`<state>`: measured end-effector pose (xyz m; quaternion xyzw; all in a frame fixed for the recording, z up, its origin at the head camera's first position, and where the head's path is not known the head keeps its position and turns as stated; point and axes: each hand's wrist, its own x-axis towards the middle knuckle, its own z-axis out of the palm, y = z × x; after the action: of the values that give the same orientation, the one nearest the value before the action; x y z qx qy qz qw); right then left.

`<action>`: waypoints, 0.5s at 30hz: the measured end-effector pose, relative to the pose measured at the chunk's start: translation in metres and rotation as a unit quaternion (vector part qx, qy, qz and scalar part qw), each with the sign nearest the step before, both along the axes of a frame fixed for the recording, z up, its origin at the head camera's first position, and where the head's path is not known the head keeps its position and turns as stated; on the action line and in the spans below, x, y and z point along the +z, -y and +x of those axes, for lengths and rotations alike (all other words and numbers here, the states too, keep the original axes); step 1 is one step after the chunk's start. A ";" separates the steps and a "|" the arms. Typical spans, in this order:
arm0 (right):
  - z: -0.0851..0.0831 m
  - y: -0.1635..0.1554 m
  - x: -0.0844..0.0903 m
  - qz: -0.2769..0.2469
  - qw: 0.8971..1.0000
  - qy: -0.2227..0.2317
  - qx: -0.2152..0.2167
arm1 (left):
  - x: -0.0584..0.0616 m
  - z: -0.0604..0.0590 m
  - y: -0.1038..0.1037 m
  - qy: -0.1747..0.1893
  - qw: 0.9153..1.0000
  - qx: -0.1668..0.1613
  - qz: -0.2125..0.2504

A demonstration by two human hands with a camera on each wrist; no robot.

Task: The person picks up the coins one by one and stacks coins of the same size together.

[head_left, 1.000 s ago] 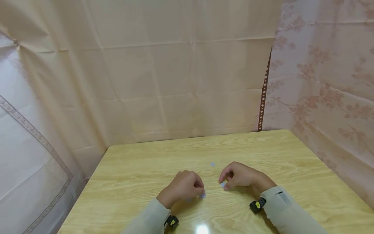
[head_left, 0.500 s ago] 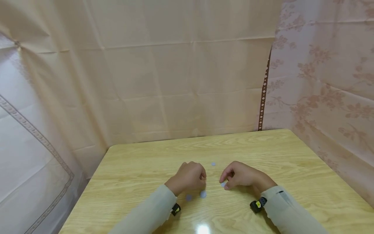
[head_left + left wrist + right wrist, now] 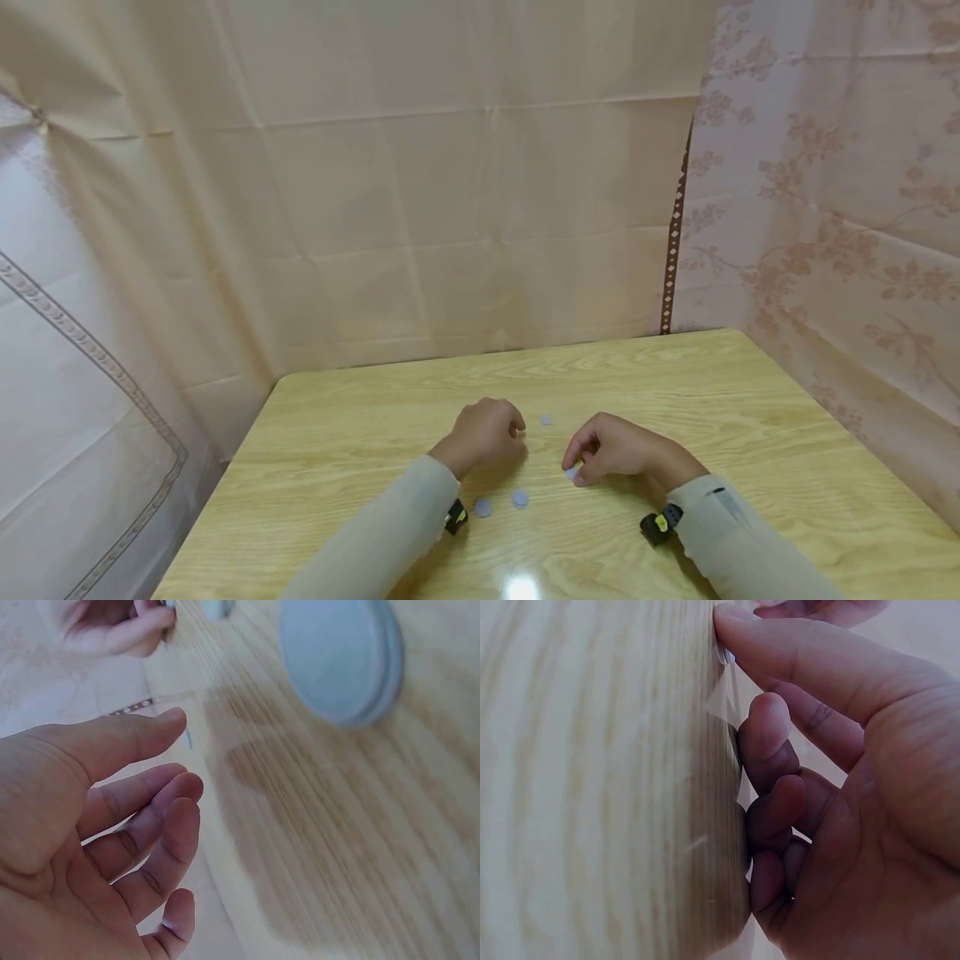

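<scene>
My left hand [image 3: 489, 433] hovers over the table, its fingers loosely bent. A gap shows between thumb and fingers in the left wrist view, with nothing held. My right hand [image 3: 615, 450] rests at the tabletop and holds a small pale blue-grey disc [image 3: 572, 473] between thumb and index finger. In the right wrist view that disc [image 3: 724, 654] shows as a thin edge under the thumb tip. Two similar pieces, a left disc [image 3: 483, 507] and a right disc [image 3: 521, 499], lie nearer the body. One disc [image 3: 337, 660] looms large in the left wrist view, with a doubled, stacked-looking edge.
A farther disc [image 3: 546, 420] lies beyond both hands. The wood-grain table [image 3: 360, 417] has a beige curtain [image 3: 450, 208] behind it and a floral cloth [image 3: 840, 208] on the right. Light glares off the front of the tabletop.
My left hand has let go of the right disc near the body and moved away from the body, uncovering both near discs. The right hand stays in place with its disc.
</scene>
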<state>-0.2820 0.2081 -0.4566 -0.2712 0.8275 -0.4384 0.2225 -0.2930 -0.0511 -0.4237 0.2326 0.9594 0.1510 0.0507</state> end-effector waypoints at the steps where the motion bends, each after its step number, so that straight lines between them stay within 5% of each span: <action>1: 0.000 0.000 0.000 0.000 1.000 0.001 0.000 | -0.001 -0.002 0.000 0.003 1.000 0.001 0.004; 15: -0.001 0.000 0.001 0.002 1.000 -0.003 0.002 | -0.009 -0.030 -0.011 0.020 0.999 0.028 0.022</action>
<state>-0.2832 0.2077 -0.4552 -0.2732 0.8287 -0.4353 0.2218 -0.3231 -0.0405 -0.4323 0.2036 0.9607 0.1785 0.0607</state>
